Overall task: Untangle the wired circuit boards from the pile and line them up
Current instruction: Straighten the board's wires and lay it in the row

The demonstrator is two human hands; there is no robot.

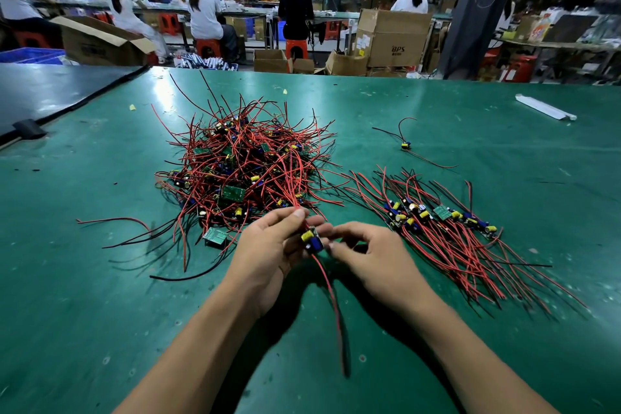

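Between left hand [268, 254] and right hand [373, 257], circuit board [312, 240] pinched, pile [242, 165] just beyond

The table [100, 279] is green. The centre pile [242, 165] and right-hand row [440, 215] mix red and black wires with green boards; the circuit board [312, 240] at lower centre shows yellow and blue.

Cardboard box [393, 40], white strip [545, 107], red stool [296, 48]
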